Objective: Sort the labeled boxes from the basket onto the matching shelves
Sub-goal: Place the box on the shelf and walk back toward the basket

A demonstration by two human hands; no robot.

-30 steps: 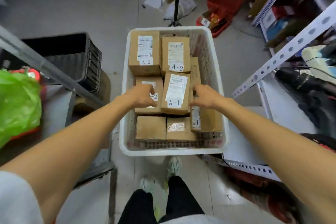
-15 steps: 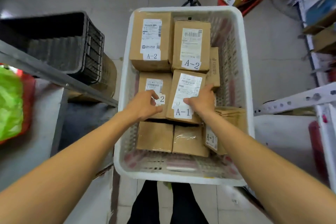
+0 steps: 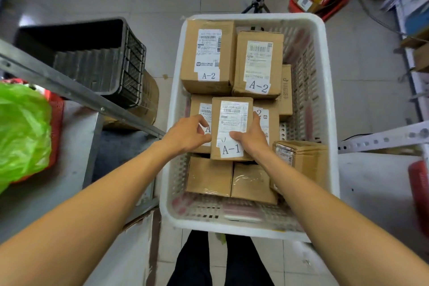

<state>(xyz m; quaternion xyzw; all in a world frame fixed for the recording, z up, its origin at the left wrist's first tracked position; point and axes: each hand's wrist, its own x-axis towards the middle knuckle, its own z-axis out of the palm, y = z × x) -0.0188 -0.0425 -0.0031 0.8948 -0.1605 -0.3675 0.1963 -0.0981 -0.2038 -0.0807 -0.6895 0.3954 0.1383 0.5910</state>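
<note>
Both my hands are in the white basket [image 3: 326, 109], approx. mid-basket. R hand [image 3: 253, 138] grasps the A-1 box [image 3: 232, 123]: thumb on its label, fingers wrapped down its right side. L hand [image 3: 185, 134] is curled vs. the box's left side, thumb touching the edge, so the box sits clamped btw. both hands. It rests above two other labeled boxes, left one [image 3: 199, 109] and right one [image 3: 269, 121], mostly hidden.

Two A-2 boxes stand side by side at the basket's far edge, left [image 3: 209, 53] and right [image 3: 258, 65]. Two plain boxes [image 3: 209, 176] [image 3: 253, 183] lie w/ sides touching near the basket's near edge. One more box [image 3: 301, 158] leans at the right wall.

Outside: black crate [image 3: 92, 53] left of the basket, green bag [image 3: 21, 127] on the left shelf [image 3: 69, 87].
</note>
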